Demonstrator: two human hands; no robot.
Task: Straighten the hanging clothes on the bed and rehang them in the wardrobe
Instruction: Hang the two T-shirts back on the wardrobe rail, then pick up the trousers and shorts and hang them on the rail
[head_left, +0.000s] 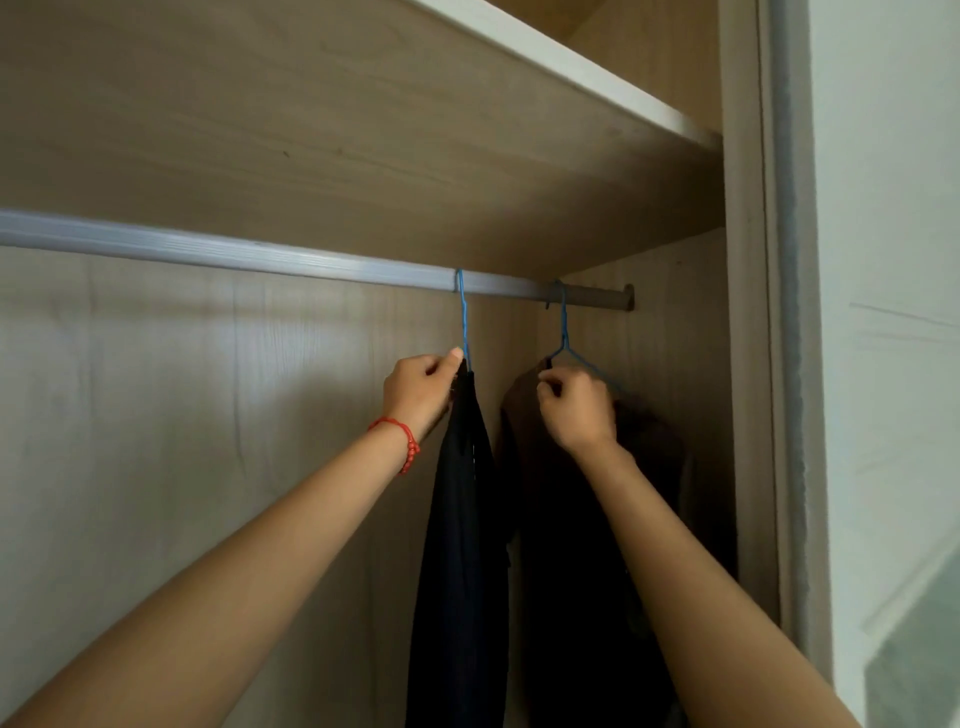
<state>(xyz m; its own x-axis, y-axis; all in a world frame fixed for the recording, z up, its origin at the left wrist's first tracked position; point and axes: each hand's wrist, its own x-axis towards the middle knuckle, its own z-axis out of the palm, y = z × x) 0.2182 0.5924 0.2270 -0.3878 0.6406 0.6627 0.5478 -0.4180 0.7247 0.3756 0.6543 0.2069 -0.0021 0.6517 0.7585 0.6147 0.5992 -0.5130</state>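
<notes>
Two blue wire hangers hang from the silver wardrobe rail (234, 252). The left hanger (463, 317) carries a black garment (462, 545) that hangs straight down. My left hand (421, 392), with a red bead bracelet on its wrist, pinches the top of this garment right at the hanger's neck. The right hanger (563, 332) sits near the rail's end and holds a dark brown garment (571, 519). My right hand (576, 408) grips that garment's top at the hanger's shoulder, fingers curled.
A wooden shelf (363, 130) spans above the rail. The wardrobe's right side panel (743, 364) and door frame stand close to the right hanger. A long stretch of rail to the left carries no hangers. The bed is out of view.
</notes>
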